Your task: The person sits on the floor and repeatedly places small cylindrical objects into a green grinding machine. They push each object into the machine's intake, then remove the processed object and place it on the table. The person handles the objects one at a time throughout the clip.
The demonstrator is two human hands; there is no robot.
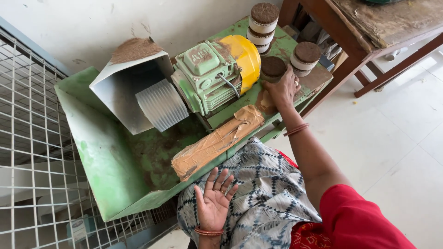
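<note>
Leftmost stood a white wire grille (32,138), and beside it the green metal trough (106,170) of a machine, dusted with brown powder. Above the trough sat a grey metal hopper (124,87) with a heap of brown powder (134,49) on its top edge, next to a ribbed grey pulley (161,105). Lower down, the left hand (215,199) lay palm up with its fingers (221,180) spread wide apart, holding nothing and resting against patterned grey cloth (263,193) just below the trough's rim. A block wrapped in brown tape (217,142) lay along that rim, between the hand and the green motor (207,76) with its yellow end cover (244,57). Further right, the right hand (281,90) reached across the green machine top (295,50), its fingers curled together around the near side of a round brown puck (273,67) standing on that surface just beside the yellow cover. A stack of similar pucks (263,25) with white bands stood behind it, and another banded puck (305,57) sat just right of the hand. A wooden table (369,27) stood at the far right, on the pale tiled floor (397,138).
</note>
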